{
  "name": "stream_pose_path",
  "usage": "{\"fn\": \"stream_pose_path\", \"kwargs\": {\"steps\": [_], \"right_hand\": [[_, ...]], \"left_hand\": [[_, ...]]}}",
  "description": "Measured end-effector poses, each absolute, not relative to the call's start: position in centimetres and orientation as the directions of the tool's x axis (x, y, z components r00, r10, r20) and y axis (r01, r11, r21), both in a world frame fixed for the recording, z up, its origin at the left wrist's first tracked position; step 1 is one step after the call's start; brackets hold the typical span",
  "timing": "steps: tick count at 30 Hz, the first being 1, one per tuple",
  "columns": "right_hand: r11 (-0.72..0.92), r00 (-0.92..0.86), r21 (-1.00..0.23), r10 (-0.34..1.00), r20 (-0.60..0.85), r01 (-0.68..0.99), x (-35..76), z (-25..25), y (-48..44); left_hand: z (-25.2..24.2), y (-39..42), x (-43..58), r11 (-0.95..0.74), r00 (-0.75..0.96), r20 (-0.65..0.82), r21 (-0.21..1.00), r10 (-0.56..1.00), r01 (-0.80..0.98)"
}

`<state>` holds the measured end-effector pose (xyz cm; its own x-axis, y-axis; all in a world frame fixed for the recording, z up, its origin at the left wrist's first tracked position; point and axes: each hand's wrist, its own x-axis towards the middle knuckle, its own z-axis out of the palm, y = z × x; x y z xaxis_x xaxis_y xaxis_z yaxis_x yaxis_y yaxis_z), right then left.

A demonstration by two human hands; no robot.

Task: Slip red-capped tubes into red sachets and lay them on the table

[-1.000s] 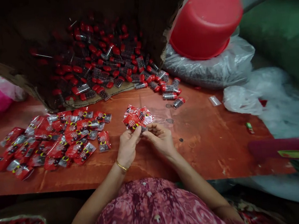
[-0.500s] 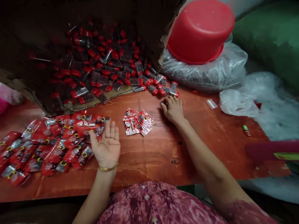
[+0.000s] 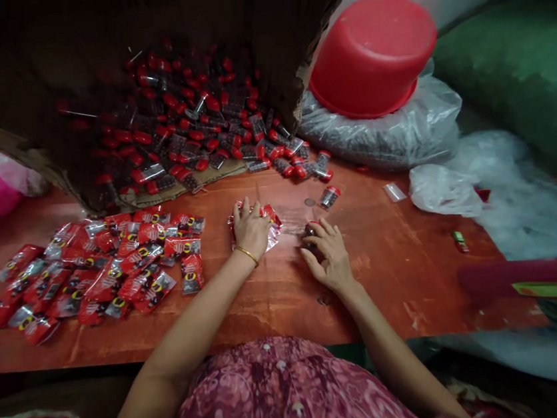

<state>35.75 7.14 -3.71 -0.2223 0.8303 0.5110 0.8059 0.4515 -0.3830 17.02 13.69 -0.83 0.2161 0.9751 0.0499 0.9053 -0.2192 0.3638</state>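
Clearly, the cardboard box (image 3: 284,40) stood beyond your work and the upturned red tub (image 3: 376,57) off right, neither blocking you. Your hands were apart, any grip hidden: left hand (image 3: 252,233) over flat packets (image 3: 273,220), right hand (image 3: 331,254) at a dark bottle (image 3: 310,235); a light fingertip pinch probably suited both, clear of the loose bottle (image 3: 330,196).

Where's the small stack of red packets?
Head view, near centre: the small stack sits partly covered by the left hand, right of the larger packet pile on the table.
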Motion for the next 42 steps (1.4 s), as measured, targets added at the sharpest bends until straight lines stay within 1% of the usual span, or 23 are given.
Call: {"fn": "stream_pose_path", "kwargs": {"steps": [1,3,6,7,9,11,14,16,18,20,22,23,25,29,31,32,34,36,38,39,40,41,42], "right_hand": [[0.451,-0.207,-0.399,0.828,0.521,0.798,35.5,-3.4,7.1],[0.442,-0.162,-0.451,0.829,0.535,0.775,34.9,-2.7,7.1],[0.37,-0.023,-0.619,0.869,0.494,0.693,33.5,-1.6,7.4],[0.323,0.027,-0.697,0.897,0.441,0.64,32.8,-1.4,7.7],[0.203,0.092,-0.845,0.955,0.283,0.495,31.4,-1.0,8.3],[0.1,0.087,-0.943,0.987,0.134,0.319,29.9,-0.9,9.0],[0.033,0.071,-0.994,0.997,0.04,0.101,28.2,-1.1,9.7],[0.031,0.107,-0.998,0.994,0.036,0.048,27.6,-1.2,9.7],[0.05,0.162,-0.996,0.985,0.061,0.073,27.4,-1.2,9.4],[0.074,0.204,-0.989,0.974,0.098,0.126,27.5,-1.2,8.9],[0.088,0.222,-0.982,0.967,0.125,0.169,27.6,-1.2,8.3],[0.096,0.221,-0.978,0.966,0.136,0.185,27.5,-1.2,8.1],[0.111,0.193,-0.972,0.969,0.151,0.207,27.5,-1.1,7.7],[0.133,0.097,-0.962,0.982,0.16,0.24,27.9,-0.7,7.3],[0.127,0.071,-0.929,0.984,0.161,0.348,28.9,-0.5,7.2],[0.114,0.081,-0.887,0.982,0.168,0.447,29.5,-0.4,7.2],[0.039,0.152,-0.726,0.969,0.196,0.686,31.1,-0.6,7.3],[-0.081,0.224,-0.509,0.948,0.227,0.857,32.6,-1.2,7.5],[-0.157,0.244,-0.35,0.945,0.218,0.923,33.7,-2.1,7.7],[-0.164,0.234,-0.313,0.951,0.203,0.935,34.2,-2.5,7.8],[-0.151,0.216,-0.307,0.958,0.189,0.939,34.6,-2.8,7.8],[-0.127,0.196,-0.335,0.964,0.18,0.934,35.0,-3.0,7.6],[-0.097,0.18,-0.394,0.967,0.181,0.914,35.3,-3.0,7.4]], "left_hand": [[-1.1,13.6,16.9,-0.225,0.215,0.07,0.387,0.974,0.894],[-1.4,13.1,16.6,-0.215,0.178,0.122,0.486,0.977,0.847],[-0.8,12.2,16.3,-0.193,0.077,0.201,0.661,0.977,0.725],[-0.4,11.9,16.2,-0.199,0.045,0.231,0.705,0.972,0.681],[0.6,11.3,16.3,-0.223,-0.004,0.28,0.774,0.96,0.592],[1.5,10.6,16.5,-0.24,-0.022,0.293,0.822,0.956,0.517],[2.4,9.6,16.7,-0.213,-0.05,0.257,0.881,0.965,0.422],[2.5,9.2,16.6,-0.155,-0.135,0.209,0.931,0.969,0.33],[2.4,8.9,16.3,-0.047,-0.199,0.085,0.98,0.976,0.192],[2.2,8.6,16.2,0.122,-0.158,-0.118,0.992,0.98,0.015],[2.3,8.3,16.2,0.304,-0.053,-0.316,0.939,0.947,-0.162],[2.3,8.1,16.3,0.368,-0.018,-0.383,0.899,0.924,-0.237],[2.5,7.7,16.5,0.432,0.002,-0.46,0.831,0.888,-0.35],[2.8,7.5,16.8,0.451,-0.014,-0.506,0.781,0.862,-0.432],[2.8,7.7,16.8,0.442,-0.032,-0.507,0.779,0.861,-0.444],[2.9,7.8,16.7,0.432,-0.048,-0.505,0.78,0.862,-0.453],[2.9,8.0,16.6,0.415,-0.075,-0.504,0.779,0.86,-0.471],[2.8,8.1,16.5,0.417,-0.077,-0.513,0.769,0.855,-0.485],[2.8,8.1,16.6,0.438,-0.053,-0.529,0.751,0.847,-0.494],[2.8,8.0,16.6,0.451,-0.038,-0.537,0.742,0.843,-0.497],[2.8,8.0,16.7,0.46,-0.025,-0.543,0.734,0.839,-0.5],[2.8,7.9,16.7,0.466,-0.016,-0.548,0.727,0.837,-0.504],[2.9,7.8,16.7,0.468,-0.012,-0.55,0.723,0.835,-0.508]]}}
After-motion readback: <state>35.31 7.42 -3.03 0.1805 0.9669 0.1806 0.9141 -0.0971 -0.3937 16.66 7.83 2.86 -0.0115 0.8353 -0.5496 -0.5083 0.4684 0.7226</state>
